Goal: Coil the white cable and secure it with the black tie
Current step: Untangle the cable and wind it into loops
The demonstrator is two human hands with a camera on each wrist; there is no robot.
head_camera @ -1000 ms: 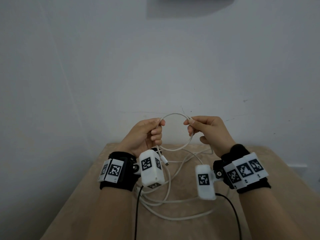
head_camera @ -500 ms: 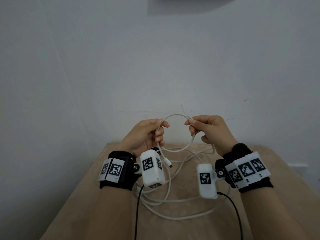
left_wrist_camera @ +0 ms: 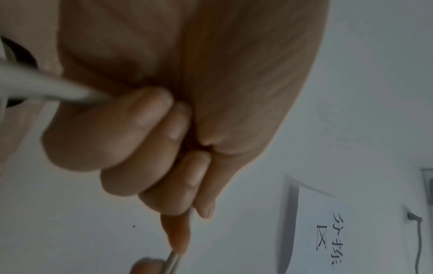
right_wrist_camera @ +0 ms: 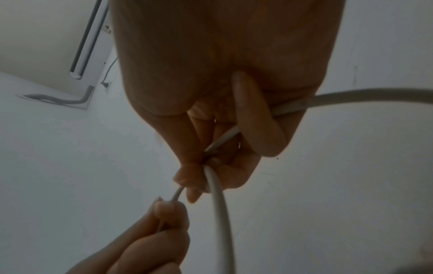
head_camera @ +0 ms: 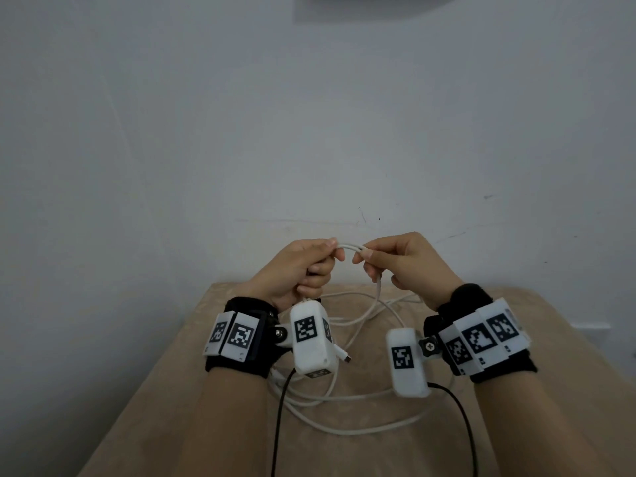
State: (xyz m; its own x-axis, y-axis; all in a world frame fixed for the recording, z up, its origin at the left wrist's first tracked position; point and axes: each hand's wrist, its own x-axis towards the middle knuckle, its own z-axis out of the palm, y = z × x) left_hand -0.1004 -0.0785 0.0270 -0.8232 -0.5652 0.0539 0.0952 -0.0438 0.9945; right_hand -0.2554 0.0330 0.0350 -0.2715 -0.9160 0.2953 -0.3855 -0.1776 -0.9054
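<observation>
Between both hands' grip, white cable (head_camera: 350,248), slack trailing below

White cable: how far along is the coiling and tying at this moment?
Early. Done: nothing secured. In hand: the left hand and right hand pinch a short span of the white cable above the tan table. Left: most cable lies in loose loops there; no black tie is in view.

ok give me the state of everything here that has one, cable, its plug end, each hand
white cable: partly looped, most of it loose on the table, one short span raised between the hands
cable plug: free, hanging below the left hand
left hand: pinches the cable
right hand: pinches the cable
black tie: not visible
</observation>
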